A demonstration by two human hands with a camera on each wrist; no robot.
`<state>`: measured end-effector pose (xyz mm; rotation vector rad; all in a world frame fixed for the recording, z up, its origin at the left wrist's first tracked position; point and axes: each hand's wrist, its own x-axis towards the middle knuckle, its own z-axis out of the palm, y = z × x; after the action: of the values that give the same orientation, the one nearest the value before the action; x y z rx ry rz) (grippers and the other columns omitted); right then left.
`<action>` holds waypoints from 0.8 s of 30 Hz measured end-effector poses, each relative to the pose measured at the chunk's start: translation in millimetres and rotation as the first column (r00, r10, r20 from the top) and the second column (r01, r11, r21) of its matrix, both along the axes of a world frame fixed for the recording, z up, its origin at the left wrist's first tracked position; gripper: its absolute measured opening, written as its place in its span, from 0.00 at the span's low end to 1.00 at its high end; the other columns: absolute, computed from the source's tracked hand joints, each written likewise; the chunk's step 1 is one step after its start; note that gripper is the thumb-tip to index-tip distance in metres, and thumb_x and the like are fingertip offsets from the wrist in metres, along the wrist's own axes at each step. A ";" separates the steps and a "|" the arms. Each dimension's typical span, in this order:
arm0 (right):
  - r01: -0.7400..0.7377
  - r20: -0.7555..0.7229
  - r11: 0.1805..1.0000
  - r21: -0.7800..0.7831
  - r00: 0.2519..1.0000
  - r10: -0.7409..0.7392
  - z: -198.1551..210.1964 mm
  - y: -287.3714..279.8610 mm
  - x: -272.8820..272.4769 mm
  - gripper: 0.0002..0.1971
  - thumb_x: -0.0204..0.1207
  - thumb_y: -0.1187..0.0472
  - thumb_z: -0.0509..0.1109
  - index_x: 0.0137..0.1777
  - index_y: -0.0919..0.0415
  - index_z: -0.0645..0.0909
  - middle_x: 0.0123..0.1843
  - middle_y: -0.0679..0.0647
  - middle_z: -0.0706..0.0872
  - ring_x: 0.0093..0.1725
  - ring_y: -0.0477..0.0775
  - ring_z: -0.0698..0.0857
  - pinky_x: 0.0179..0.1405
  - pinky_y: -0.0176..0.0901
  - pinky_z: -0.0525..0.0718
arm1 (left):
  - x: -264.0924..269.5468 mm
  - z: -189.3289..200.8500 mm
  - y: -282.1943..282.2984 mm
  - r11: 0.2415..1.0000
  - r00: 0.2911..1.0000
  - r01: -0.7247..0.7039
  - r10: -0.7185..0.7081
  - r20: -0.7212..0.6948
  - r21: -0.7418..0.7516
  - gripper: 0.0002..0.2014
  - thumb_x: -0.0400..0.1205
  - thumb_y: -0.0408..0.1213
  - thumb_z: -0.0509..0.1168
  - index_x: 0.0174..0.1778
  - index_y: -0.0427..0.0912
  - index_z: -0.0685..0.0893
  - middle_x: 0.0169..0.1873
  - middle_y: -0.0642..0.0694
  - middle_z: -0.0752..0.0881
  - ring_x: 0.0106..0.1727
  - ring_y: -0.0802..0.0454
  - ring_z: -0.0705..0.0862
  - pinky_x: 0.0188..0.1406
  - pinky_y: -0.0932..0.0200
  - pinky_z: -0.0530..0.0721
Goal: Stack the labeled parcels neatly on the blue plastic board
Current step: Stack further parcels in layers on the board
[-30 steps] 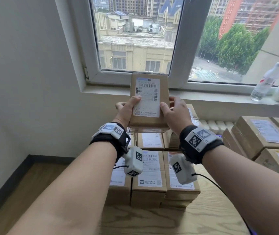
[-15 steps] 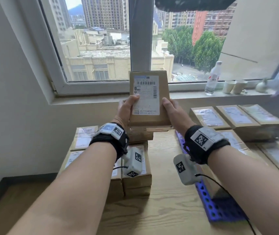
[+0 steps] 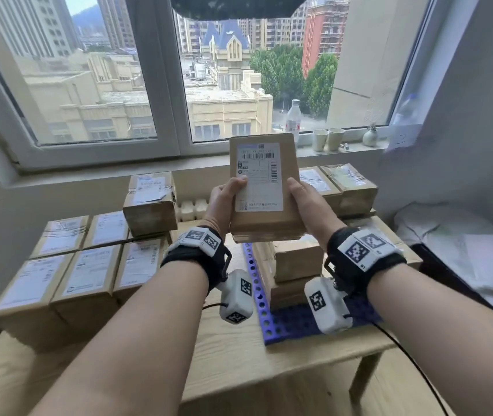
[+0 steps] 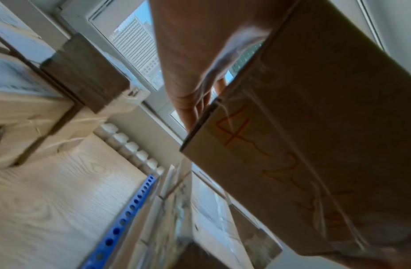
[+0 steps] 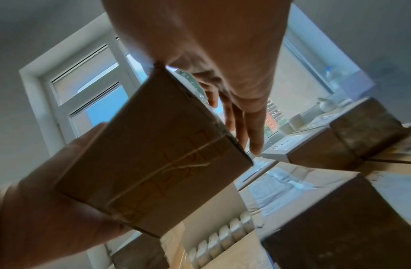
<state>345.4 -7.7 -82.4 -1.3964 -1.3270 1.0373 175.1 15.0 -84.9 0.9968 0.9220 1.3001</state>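
I hold a brown labeled parcel (image 3: 261, 187) in the air with both hands, label facing me. My left hand (image 3: 224, 199) grips its left edge, thumb on the label; my right hand (image 3: 305, 199) grips its right edge. Its underside (image 4: 303, 145) (image 5: 154, 163) carries orange handwriting. The parcel hangs above the blue perforated board (image 3: 287, 319) on the wooden table (image 3: 233, 358). Stacked parcels (image 3: 296, 262) stand on the board below the held one, partly hidden by my wrists. The board's edge (image 4: 121, 222) also shows in the left wrist view.
Several labeled parcels (image 3: 83, 271) lie in rows on the table's left side, one more (image 3: 150, 202) stacked on top at the back. More parcels (image 3: 341, 184) sit at the back right. A bottle (image 3: 293, 118) and cups (image 3: 327, 139) stand on the windowsill.
My view and the held parcel have swung right, from over the left-hand parcels to above the blue board. Both hands keep the same grip.
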 end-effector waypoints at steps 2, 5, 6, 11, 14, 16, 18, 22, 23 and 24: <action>0.023 -0.056 1.000 -0.006 0.998 -0.023 0.2 -6.6 26.3 0.47 0.60 0.23 0.60 0.76 0.51 0.73 0.64 0.51 0.87 0.62 0.54 0.86 0.67 0.58 0.81 | 29.2 -2.0 -5.1 1.000 1.000 0.013 -0.013 -0.005 -0.007 0.38 0.59 0.55 0.74 0.60 0.32 0.84 0.63 0.24 0.83 0.60 0.29 0.84 0.68 0.31 0.79; 0.083 -0.112 0.996 -0.027 0.990 -0.086 -4.0 -8.8 63.8 0.45 0.60 0.26 0.62 0.75 0.51 0.74 0.61 0.51 0.88 0.59 0.54 0.88 0.64 0.59 0.84 | 68.7 -7.1 -5.4 0.998 0.999 0.049 -0.050 -0.023 -0.038 0.40 0.58 0.55 0.74 0.62 0.33 0.83 0.62 0.26 0.84 0.61 0.28 0.84 0.66 0.32 0.80; 0.101 -0.119 0.994 -0.036 0.987 -0.105 -6.2 -7.9 74.7 0.45 0.60 0.26 0.63 0.75 0.51 0.74 0.61 0.52 0.88 0.58 0.55 0.88 0.63 0.59 0.85 | 80.3 -8.4 -4.1 0.997 0.997 0.064 -0.066 -0.036 -0.053 0.40 0.57 0.56 0.73 0.62 0.33 0.83 0.62 0.26 0.85 0.59 0.29 0.85 0.66 0.32 0.81; 0.171 -0.171 0.982 -0.075 0.968 -0.182 -14.3 1.9 124.6 0.41 0.66 0.33 0.67 0.75 0.58 0.72 0.62 0.56 0.88 0.55 0.56 0.89 0.59 0.57 0.88 | 131.2 -13.4 13.3 0.984 0.978 0.149 -0.162 -0.135 -0.100 0.25 0.64 0.53 0.69 0.52 0.41 0.85 0.52 0.34 0.88 0.51 0.39 0.87 0.62 0.39 0.83; 0.199 -0.183 0.975 -0.101 0.959 -0.215 -22.1 17.9 151.6 0.37 0.72 0.37 0.69 0.76 0.58 0.71 0.61 0.56 0.88 0.54 0.56 0.90 0.50 0.51 0.90 | 156.7 -19.3 34.8 0.977 0.962 0.166 -0.190 -0.196 -0.132 0.15 0.75 0.51 0.65 0.50 0.44 0.83 0.48 0.40 0.88 0.44 0.45 0.87 0.48 0.50 0.87; 0.198 -0.164 0.973 -0.121 0.962 -0.216 -23.5 30.5 167.7 0.39 0.67 0.36 0.69 0.75 0.58 0.73 0.59 0.56 0.89 0.53 0.57 0.91 0.50 0.53 0.90 | 169.8 -22.9 52.0 0.977 0.957 0.150 -0.182 -0.225 -0.152 0.11 0.85 0.48 0.60 0.45 0.46 0.81 0.41 0.46 0.86 0.39 0.51 0.84 0.37 0.59 0.83; 0.185 -0.149 0.974 -0.134 0.967 -0.204 -21.9 44.5 181.5 0.39 0.63 0.35 0.69 0.71 0.56 0.76 0.56 0.56 0.91 0.52 0.58 0.91 0.49 0.54 0.91 | 180.6 -22.7 68.1 0.983 0.954 0.107 -0.143 -0.262 -0.148 0.13 0.87 0.47 0.57 0.42 0.45 0.80 0.36 0.48 0.84 0.37 0.53 0.82 0.36 0.60 0.80; 0.162 -0.113 0.970 -0.180 0.976 -0.184 -20.9 70.1 200.5 0.27 0.73 0.41 0.68 0.67 0.57 0.79 0.56 0.56 0.90 0.47 0.54 0.91 0.31 0.41 0.86 | 194.9 -24.6 102.0 0.989 0.952 0.046 -0.086 -0.293 -0.141 0.17 0.79 0.53 0.66 0.48 0.41 0.82 0.42 0.43 0.87 0.42 0.47 0.85 0.45 0.52 0.83; 0.160 -0.119 0.966 -0.203 0.975 -0.186 -22.5 75.2 204.3 0.23 0.77 0.44 0.67 0.66 0.58 0.79 0.57 0.57 0.90 0.46 0.54 0.90 0.32 0.42 0.85 | 197.6 -24.5 109.4 0.989 0.948 0.031 -0.076 -0.310 -0.147 0.25 0.72 0.58 0.68 0.52 0.39 0.83 0.47 0.39 0.88 0.46 0.43 0.86 0.50 0.48 0.85; 0.157 -0.126 0.961 -0.228 0.974 -0.189 -23.0 78.9 207.1 0.20 0.80 0.46 0.66 0.65 0.58 0.79 0.56 0.56 0.89 0.44 0.53 0.89 0.32 0.42 0.84 | 200.0 -23.1 114.1 0.988 0.937 0.018 -0.070 -0.342 -0.154 0.32 0.66 0.62 0.67 0.54 0.38 0.83 0.51 0.36 0.88 0.50 0.40 0.87 0.56 0.42 0.85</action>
<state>552.5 71.2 -105.4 -1.5359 -0.9883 1.1672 375.2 129.1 -108.0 1.1426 1.2393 1.0162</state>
